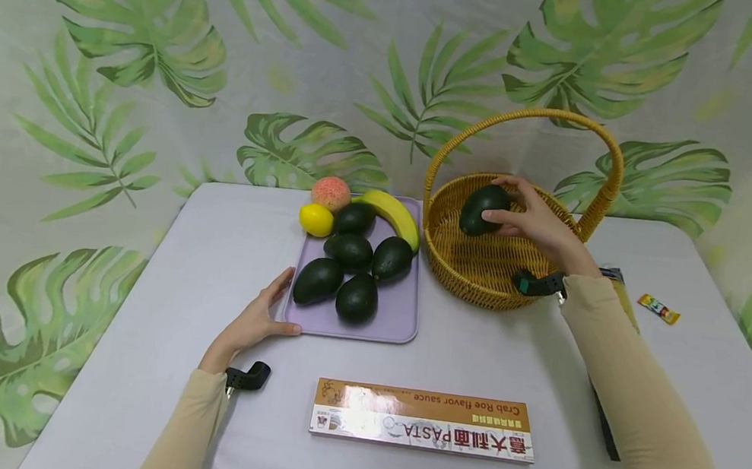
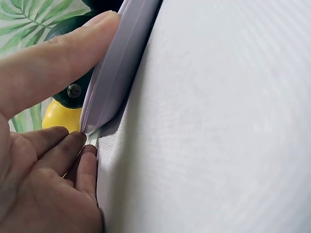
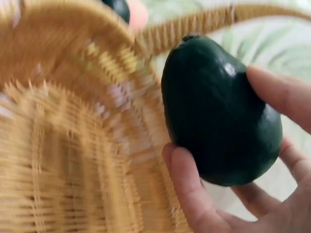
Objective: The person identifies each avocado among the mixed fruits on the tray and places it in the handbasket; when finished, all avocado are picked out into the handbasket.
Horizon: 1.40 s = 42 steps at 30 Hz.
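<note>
My right hand (image 1: 530, 219) holds a dark green avocado (image 1: 485, 210) between thumb and fingers, over the opening of a wicker basket (image 1: 439, 253) with a tall handle. In the right wrist view the avocado (image 3: 218, 114) is apart from the woven bottom. A lilac tray (image 1: 401, 321) stands left of the basket. Several avocados (image 1: 357, 298) lie on it, with a banana (image 1: 388, 213), a lemon (image 1: 316, 220) and a peach (image 1: 331, 193) at its back. My left hand (image 1: 256, 325) touches the tray's front left corner, thumb (image 2: 73, 58) over the rim and fingers against the side.
A pasta box (image 1: 424, 421) lies near the table's front. Right of the basket is a small colourful wrapped packet (image 1: 659, 309). A package (image 1: 624, 295) is partly hidden behind my right sleeve. A leaf-patterned cloth (image 1: 284, 64) hangs behind the white table (image 1: 225, 226).
</note>
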Each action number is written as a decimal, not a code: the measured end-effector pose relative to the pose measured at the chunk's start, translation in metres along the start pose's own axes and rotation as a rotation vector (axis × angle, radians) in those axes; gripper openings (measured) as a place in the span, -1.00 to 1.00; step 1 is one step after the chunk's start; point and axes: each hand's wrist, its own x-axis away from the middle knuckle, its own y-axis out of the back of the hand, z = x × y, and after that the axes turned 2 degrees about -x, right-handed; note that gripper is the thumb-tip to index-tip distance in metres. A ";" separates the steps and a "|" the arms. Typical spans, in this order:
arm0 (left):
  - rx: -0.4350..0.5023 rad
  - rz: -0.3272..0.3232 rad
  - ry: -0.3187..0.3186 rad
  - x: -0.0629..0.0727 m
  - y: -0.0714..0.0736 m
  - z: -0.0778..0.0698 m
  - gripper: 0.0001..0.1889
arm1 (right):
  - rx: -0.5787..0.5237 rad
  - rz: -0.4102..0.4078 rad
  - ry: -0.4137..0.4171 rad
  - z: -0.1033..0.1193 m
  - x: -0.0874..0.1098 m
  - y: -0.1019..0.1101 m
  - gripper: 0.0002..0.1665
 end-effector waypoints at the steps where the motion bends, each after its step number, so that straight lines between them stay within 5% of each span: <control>1: -0.001 0.001 0.001 0.000 0.000 0.000 0.08 | 0.005 -0.006 -0.008 -0.002 -0.005 0.002 -0.22; 11: -0.008 0.003 0.001 -0.001 0.000 0.001 0.09 | 0.052 -0.018 -0.071 -0.021 -0.041 0.006 -0.18; 23: -0.004 0.005 -0.002 -0.001 0.000 0.001 0.09 | 0.012 -0.103 -0.178 -0.026 -0.054 -0.009 -0.23; 42: -0.014 0.000 0.003 0.001 0.000 -0.002 0.08 | 0.098 -0.081 -0.040 -0.019 -0.022 0.002 -0.39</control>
